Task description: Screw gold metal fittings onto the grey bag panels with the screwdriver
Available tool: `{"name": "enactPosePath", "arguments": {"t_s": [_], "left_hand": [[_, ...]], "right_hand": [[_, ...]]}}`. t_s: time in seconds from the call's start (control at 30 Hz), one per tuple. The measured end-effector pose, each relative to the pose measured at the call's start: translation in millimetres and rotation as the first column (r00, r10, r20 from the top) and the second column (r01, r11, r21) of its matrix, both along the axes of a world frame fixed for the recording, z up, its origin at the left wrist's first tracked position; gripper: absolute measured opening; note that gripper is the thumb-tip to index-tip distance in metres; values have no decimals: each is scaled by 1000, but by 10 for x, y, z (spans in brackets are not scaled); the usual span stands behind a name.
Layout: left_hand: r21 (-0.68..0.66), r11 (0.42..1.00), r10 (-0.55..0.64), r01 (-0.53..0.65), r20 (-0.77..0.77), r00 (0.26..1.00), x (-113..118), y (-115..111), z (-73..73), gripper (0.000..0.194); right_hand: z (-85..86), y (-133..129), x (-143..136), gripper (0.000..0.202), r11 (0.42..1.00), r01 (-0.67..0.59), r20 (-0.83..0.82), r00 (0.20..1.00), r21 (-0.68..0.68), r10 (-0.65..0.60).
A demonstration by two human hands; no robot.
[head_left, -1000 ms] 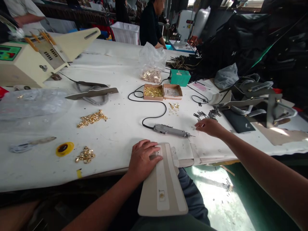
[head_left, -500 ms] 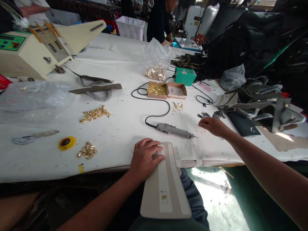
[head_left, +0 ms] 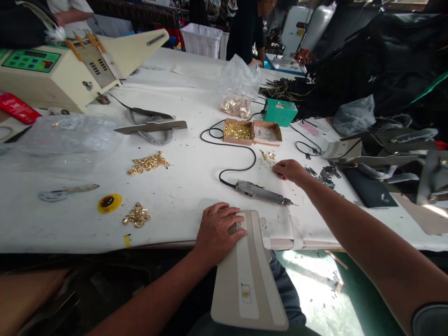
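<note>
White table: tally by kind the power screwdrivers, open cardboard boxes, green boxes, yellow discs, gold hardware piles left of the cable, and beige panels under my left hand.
Power screwdriver: 1
Open cardboard boxes: 2
Green box: 1
Yellow disc: 1
Gold hardware piles: 2
Beige panel: 1
Total: 8

Your left hand (head_left: pixel 219 233) lies on the beige flat panel (head_left: pixel 250 275) that juts over the near edge of the white-covered table (head_left: pixel 182 177). Your right hand (head_left: pixel 289 171) reaches beside small pale discs (head_left: pixel 266 164), its fingers close together. Between your hands lies a grey pen-shaped electric screwdriver (head_left: pixel 262 192), its tip pointing right.
</note>
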State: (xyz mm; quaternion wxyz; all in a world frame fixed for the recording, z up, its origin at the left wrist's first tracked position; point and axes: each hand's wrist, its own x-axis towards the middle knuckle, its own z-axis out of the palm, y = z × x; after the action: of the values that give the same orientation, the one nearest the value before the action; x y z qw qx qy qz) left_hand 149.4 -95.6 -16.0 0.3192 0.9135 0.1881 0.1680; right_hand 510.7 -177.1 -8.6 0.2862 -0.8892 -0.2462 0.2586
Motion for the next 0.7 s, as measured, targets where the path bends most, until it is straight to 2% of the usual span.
{"name": "enactPosePath", "arguments": {"t_s": [0.47, 0.7], "left_hand": [[-2, 1000, -4, 4, 20, 1000, -1, 0, -4, 28], [-7, 1000, -3, 4, 21, 1000, -1, 1, 10, 27]], "right_hand": [[25, 68, -84, 18, 996, 91, -14, 996, 8, -90], [-50, -2, -128, 15, 999, 45, 136, 990, 3, -45]]}}
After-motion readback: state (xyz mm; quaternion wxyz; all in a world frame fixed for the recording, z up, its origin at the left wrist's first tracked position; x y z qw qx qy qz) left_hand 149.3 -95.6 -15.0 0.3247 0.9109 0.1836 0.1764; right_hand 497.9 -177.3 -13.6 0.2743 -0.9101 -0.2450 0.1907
